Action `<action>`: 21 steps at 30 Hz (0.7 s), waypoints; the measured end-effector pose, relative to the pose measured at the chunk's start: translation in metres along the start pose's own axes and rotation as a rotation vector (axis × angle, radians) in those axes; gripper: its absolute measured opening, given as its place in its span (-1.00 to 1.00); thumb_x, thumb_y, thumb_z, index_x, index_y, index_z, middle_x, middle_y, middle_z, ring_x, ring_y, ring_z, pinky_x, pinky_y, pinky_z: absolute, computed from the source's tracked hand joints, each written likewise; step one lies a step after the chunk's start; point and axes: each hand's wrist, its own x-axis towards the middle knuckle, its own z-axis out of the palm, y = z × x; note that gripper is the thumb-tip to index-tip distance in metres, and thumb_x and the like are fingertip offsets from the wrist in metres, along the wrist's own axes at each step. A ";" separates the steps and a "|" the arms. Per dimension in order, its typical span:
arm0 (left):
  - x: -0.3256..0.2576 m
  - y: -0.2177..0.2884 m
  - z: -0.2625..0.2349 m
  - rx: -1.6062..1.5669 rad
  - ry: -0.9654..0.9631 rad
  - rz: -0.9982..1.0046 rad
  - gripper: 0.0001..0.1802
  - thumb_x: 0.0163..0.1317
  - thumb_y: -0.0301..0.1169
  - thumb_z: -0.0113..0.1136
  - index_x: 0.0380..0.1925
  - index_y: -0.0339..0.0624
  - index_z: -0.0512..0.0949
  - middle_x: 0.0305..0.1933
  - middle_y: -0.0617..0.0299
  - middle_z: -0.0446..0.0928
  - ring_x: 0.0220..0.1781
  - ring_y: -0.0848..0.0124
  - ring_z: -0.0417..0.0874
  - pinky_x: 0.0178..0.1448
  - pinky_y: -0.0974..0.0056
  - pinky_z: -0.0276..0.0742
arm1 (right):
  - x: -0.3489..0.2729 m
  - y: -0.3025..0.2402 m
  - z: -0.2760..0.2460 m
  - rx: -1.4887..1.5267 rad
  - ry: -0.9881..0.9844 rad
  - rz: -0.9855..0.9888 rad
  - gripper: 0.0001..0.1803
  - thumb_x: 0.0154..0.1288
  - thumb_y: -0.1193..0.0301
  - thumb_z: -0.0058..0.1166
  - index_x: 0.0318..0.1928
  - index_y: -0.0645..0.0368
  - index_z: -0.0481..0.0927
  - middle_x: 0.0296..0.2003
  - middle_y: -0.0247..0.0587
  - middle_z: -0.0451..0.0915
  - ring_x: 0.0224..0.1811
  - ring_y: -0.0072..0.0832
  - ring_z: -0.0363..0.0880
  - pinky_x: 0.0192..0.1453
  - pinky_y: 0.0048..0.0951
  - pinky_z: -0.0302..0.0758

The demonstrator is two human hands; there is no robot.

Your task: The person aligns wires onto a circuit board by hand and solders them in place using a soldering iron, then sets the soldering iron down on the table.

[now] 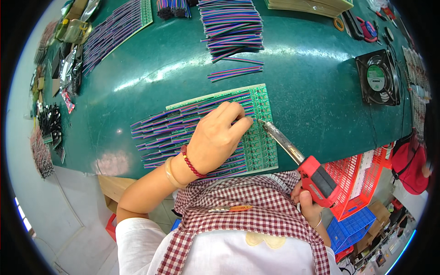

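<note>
A green circuit board panel [268, 151] lies on the table before me, its left part covered by rows of multicoloured ribbon wires [160, 123]. My left hand [213, 140] is over these wires, thumb and fingers pinched together at the board's bare green part. What sits between the fingertips is hidden. My right hand [308, 204] grips a red and black soldering iron [318, 181] at the table's front edge. Its metal barrel slants up to the left, and the tip is at the board, just right of my left fingertips.
Loose ribbon wires [236, 72] lie beyond the panel, below a large wire stack [231, 27]. Another wired panel [114, 34] is at the far left. A black fan [378, 78] stands at the right, pliers [368, 30] behind it. Red baskets [353, 178] are below the right table edge.
</note>
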 end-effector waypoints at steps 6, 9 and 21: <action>-0.002 0.000 0.001 0.017 0.004 -0.004 -0.76 -0.09 -0.67 0.30 -0.36 -0.27 0.57 -0.35 0.14 0.46 -0.36 0.25 0.54 -0.34 0.23 0.51 | 0.004 -0.015 0.007 0.300 0.134 0.017 -0.83 0.35 0.41 0.08 -0.31 0.30 0.52 -0.47 -0.26 0.53 -0.46 -0.49 0.47 -0.39 -0.43 0.40; 0.000 -0.001 0.001 0.024 0.011 0.002 -0.77 -0.09 -0.66 0.30 -0.37 -0.27 0.56 -0.35 0.15 0.45 -0.36 0.25 0.54 -0.34 0.23 0.51 | 0.001 -0.007 0.005 0.157 0.074 -0.006 -0.59 0.41 0.17 0.03 -0.09 0.36 0.44 -0.48 -0.19 0.50 -0.54 -0.54 0.43 -0.42 -0.50 0.42; 0.012 0.024 -0.029 0.018 -0.053 -0.089 -0.69 -0.07 -0.55 0.33 -0.23 -0.16 0.60 -0.21 0.18 0.49 -0.19 0.19 0.51 -0.10 0.19 0.43 | 0.013 -0.018 0.008 0.325 0.346 -0.044 -0.46 0.41 0.08 0.03 0.08 0.32 0.33 -0.56 -0.25 0.41 -0.66 -0.57 0.32 -0.54 -0.47 0.38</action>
